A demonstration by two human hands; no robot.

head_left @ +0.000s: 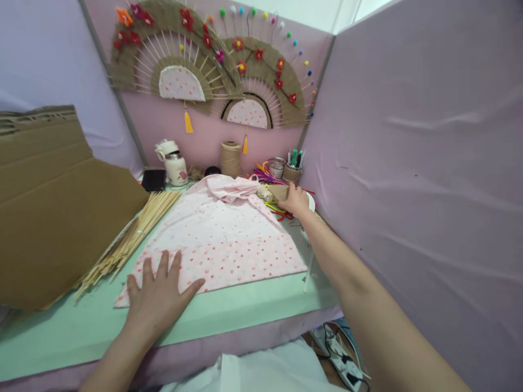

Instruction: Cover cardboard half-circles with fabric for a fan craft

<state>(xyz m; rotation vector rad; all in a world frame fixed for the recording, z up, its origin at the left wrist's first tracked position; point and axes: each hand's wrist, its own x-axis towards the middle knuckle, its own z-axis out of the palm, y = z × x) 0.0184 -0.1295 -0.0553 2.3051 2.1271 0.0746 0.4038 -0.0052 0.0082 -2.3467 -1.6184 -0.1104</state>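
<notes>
A pink cloth with small red dots [220, 239] lies spread on the green tabletop [253, 305]. My left hand [157, 294] rests flat on the cloth's near left corner, fingers spread. My right hand [295, 201] reaches to the far right of the table and closes on a small brown cardboard piece [280, 191], next to a tangle of coloured pipe cleaners [269, 177].
A big cardboard sheet [53, 207] leans at the left, with a bundle of bamboo sticks [131, 239] beside it. At the back stand a twine spool [231, 158], a white mug [175, 163], a black box [154, 179] and a pen holder [292, 169]. Two decorated fans [212, 60] hang on the wall.
</notes>
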